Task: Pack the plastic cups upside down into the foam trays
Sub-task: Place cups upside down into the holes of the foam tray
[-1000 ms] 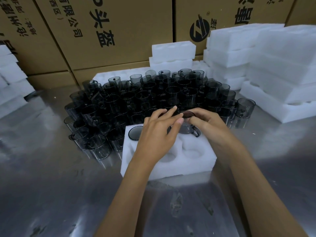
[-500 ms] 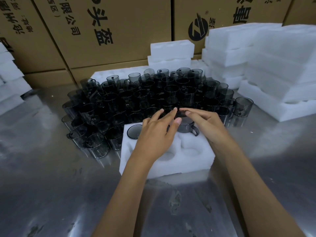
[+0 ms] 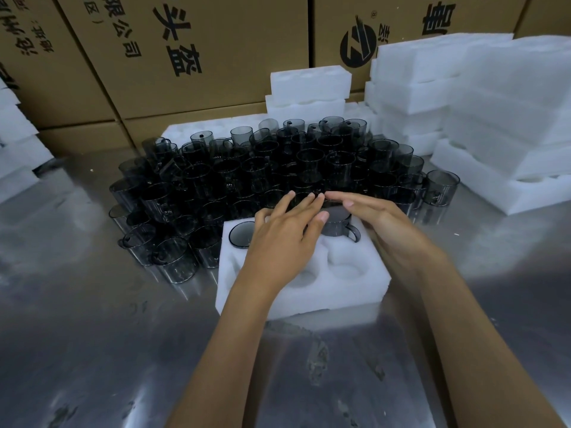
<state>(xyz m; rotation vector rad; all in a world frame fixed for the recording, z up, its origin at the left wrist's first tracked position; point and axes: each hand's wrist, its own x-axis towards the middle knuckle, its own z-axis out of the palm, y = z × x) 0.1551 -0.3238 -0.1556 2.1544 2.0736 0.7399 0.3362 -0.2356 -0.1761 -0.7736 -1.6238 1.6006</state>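
At mid-frame a foam tray (image 3: 301, 285) sits on the steel desk (image 3: 92, 335), with one upturned cup (image 3: 242, 236) in its upper-left pocket and a second cup (image 3: 338, 225) (handle toward the right) in the upper-right pocket. Both hands lie over that second cup: the left hand (image 3: 285, 233) with fingers straight and spread, and the right hand (image 3: 380, 223) flat with fingers together, each grip slack, pinching nothing. Behind the tray stands a crowd of loose cups (image 3: 278, 168), with white foam stacks (image 3: 482, 112) at upper right before cardboard boxes (image 3: 200, 50).
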